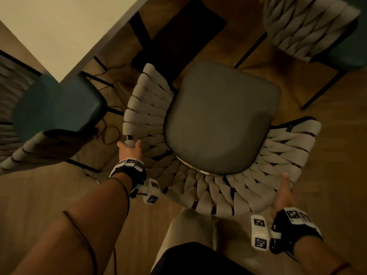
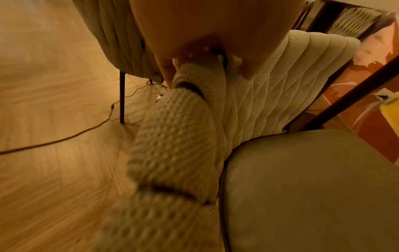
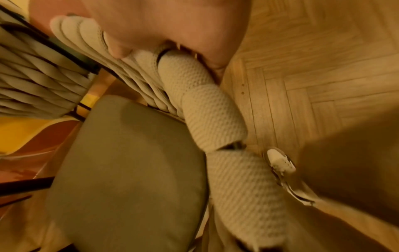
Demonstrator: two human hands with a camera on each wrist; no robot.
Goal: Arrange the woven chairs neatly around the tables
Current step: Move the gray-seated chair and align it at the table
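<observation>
Seen from the head view, three woven chairs: the middle woven chair (image 1: 222,120) with a grey seat cushion (image 1: 224,116) stands on the wood floor (image 1: 49,195) just off the corner of one white table (image 1: 65,30); a teal-seated chair (image 1: 57,104) at left sits partly under that table; a third chair (image 1: 309,28) at top right; two hands on the middle chair's woven rim, left hand (image 1: 130,148) curled over the left arm end, right hand (image 1: 284,193) on the right back edge, its finger state unclear here; thin cables (image 1: 111,133) lie on the floor; left wrist view: left hand (image 2: 207,34) grips the woven rim (image 2: 172,136), thumb and fingers wrapped round it, cushion below right; right wrist view: right hand (image 3: 172,29) clasps the rim (image 3: 207,102), fingers curled round the weave, cushion at left, one white shoe (image 3: 280,163) on the floor.
</observation>
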